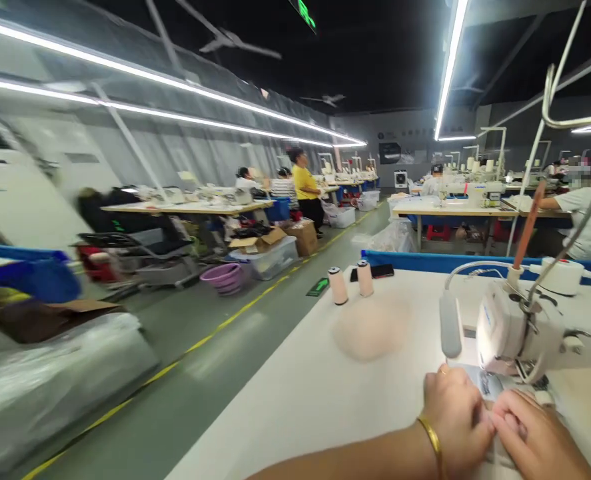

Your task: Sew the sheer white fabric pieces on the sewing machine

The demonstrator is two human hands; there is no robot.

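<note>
In the head view my left hand (pixel 456 419), with a gold bangle on the wrist, is closed in front of the sewing machine (pixel 508 327). Close against it, my right hand (pixel 538 430) has its fingers pinched together. Between and below both hands shows a little pale fabric (pixel 499 455), mostly hidden by the fingers. The metal plate and presser foot area lie just beyond the fingertips, lit by the machine's light. A grey lamp head (pixel 450 327) hangs left of the needle area. More beige fabric (pixel 588 400) lies right of the machine's base.
On the white table (pixel 295 407) lies a blurred beige fabric piece (pixel 372 327). Two thread cones (pixel 338 287) stand near the table's left edge beside a dark phone-like object (pixel 382 272). An aisle with yellow floor tape (pixel 210 339) runs left. Co-workers sit at other tables; a person in yellow (pixel 305 183) stands.
</note>
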